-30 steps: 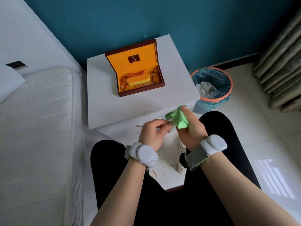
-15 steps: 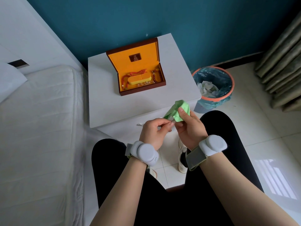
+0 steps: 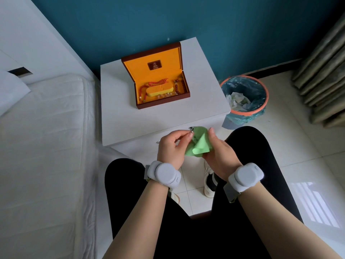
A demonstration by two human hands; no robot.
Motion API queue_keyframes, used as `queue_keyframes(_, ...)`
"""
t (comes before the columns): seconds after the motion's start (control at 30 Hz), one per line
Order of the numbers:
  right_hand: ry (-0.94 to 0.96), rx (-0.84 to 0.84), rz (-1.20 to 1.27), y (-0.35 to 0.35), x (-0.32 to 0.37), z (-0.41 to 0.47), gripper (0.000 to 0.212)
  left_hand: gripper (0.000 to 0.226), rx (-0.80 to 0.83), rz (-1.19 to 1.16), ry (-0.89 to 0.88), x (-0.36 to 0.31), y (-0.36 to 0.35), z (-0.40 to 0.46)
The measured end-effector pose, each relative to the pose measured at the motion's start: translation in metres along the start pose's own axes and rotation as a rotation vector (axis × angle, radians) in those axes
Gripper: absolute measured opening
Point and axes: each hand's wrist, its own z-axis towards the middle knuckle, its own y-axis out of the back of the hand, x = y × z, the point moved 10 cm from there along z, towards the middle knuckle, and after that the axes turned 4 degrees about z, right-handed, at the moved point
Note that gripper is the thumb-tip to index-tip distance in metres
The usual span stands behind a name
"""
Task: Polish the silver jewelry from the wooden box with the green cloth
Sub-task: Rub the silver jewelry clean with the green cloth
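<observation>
holding green cloth (image 3: 199, 144) beside nightstand edge (image 3: 164, 130)

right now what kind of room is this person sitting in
Most likely a bedroom: a white mattress lies beside a white bedside cabinet, with curtains and a lined waste bin nearby.

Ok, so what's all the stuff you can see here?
box: one, brown with yellow lining, open on the table
beads: several strings, red and pale, in the box
table: one, white, beside the bed
bed: one, white, left
bin: one, orange rim, blue bag, right of the table
cloth: one, green, in right hand
jewelry: one small silver piece, pinched by left hand
left hand
right hand
</observation>
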Motion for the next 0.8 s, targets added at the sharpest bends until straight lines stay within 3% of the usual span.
queue_keyframes(0.1, 0.033, -0.099, -0.085, 0.004, 0.0, 0.002, 0.048, 0.01, -0.002, 0.023, -0.011, 0.001, 0.001, 0.002)
queue_keyframes(0.23, 0.111, 0.066, -0.147, -0.021, 0.009, -0.001, 0.028, 0.014, 0.091, 0.129, -0.014, 0.002, -0.006, 0.0)
queue_keyframes(0.33, 0.129, 0.02, -0.188, -0.018, 0.014, -0.002, 0.02, 0.015, 0.14, 0.137, 0.012, 0.006, -0.011, -0.004)
queue_keyframes(0.57, -0.004, -0.289, 0.302, 0.016, 0.007, 0.011, 0.026, 0.01, 0.225, 0.108, 0.03, 0.009, -0.021, -0.008)
queue_keyframes(0.67, 0.0, -0.262, 0.405, 0.021, 0.008, 0.016, 0.025, 0.01, 0.166, 0.054, 0.031, 0.009, -0.015, -0.007)
queue_keyframes(0.8, -0.069, -0.169, 0.235, 0.017, -0.008, 0.007, 0.032, 0.015, 0.046, 0.01, 0.025, 0.006, -0.003, -0.003)
